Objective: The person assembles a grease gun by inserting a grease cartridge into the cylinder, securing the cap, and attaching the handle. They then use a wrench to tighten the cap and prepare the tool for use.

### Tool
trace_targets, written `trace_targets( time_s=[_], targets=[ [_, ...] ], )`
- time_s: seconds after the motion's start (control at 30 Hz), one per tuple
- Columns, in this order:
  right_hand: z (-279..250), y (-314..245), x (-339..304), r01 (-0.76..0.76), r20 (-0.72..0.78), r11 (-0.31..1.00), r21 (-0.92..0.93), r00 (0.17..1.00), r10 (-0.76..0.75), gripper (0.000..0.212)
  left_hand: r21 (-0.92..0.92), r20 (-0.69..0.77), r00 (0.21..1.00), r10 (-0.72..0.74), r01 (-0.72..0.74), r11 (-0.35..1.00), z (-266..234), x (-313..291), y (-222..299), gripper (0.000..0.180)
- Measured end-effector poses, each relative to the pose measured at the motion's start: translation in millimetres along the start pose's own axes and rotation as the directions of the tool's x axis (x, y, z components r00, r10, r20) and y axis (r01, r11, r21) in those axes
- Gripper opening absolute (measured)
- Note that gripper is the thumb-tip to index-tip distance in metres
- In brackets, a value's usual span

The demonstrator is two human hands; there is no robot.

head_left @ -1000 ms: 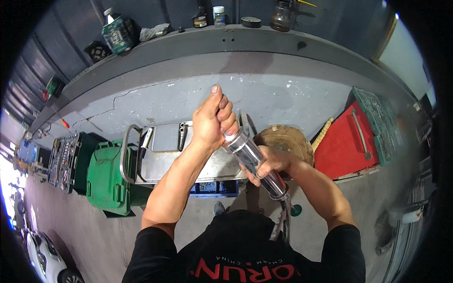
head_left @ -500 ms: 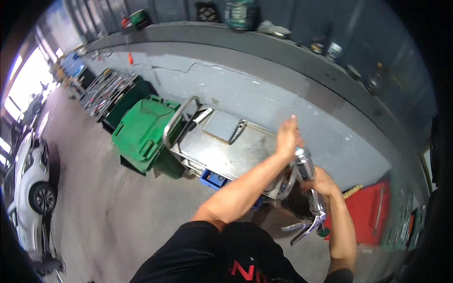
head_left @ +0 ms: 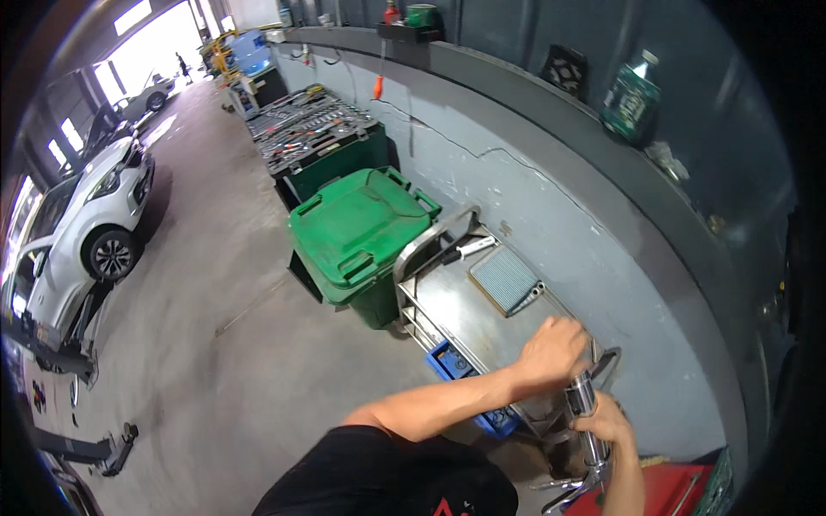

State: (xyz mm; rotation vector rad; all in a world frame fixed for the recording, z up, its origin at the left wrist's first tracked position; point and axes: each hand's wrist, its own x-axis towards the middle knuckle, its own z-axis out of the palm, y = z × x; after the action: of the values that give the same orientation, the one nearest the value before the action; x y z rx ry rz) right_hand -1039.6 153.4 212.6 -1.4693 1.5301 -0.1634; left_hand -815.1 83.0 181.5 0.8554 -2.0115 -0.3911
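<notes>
A silver grease gun [head_left: 581, 398] with a lever handle stands slightly tilted in front of me, at the lower right. My right hand [head_left: 609, 421] wraps round its barrel. Over the barrel's top end my left hand [head_left: 555, 351] is closed, fingers curled; the part inside that fist is hidden. The gun's lever end points down beside my right forearm. Just beyond my hands is a metal trolley [head_left: 460, 305]. On its top lie a square finned filter-like panel [head_left: 508, 279], a wrench-like metal tool [head_left: 535, 292] and a white-handled tool [head_left: 475, 248].
A green wheeled bin [head_left: 361, 228] stands left of the trolley, with a tool chest [head_left: 314, 129] behind it. Blue trays [head_left: 449, 359] sit on the trolley's lower level. A red cabinet [head_left: 662, 492] is at lower right. Bottles line the wall ledge [head_left: 516, 86]. A white car [head_left: 95, 206] is far left.
My view has swung left, so the bin and car show farther right. My left hand went from stretched fingers beside the grease gun's top to a closed grip over it.
</notes>
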Motion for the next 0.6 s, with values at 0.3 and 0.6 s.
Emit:
trace_targets(
  time_s=[0.3,0.6],
  targets=[
    [19.5,3.2,39.7,0.037,0.55,0.993,0.116,0.83,-0.095,0.046,0.395,0.512,0.859,0.028,-0.264,0.88,-53.0,-60.5,5.0,0.017],
    [-2.2,-158.6,-27.2,0.466,0.674,0.802,-0.373,0.73,-0.111,0.049,0.363,0.664,0.672,-0.328,0.094,0.927,-209.1,-51.8,118.1,0.028]
  ],
)
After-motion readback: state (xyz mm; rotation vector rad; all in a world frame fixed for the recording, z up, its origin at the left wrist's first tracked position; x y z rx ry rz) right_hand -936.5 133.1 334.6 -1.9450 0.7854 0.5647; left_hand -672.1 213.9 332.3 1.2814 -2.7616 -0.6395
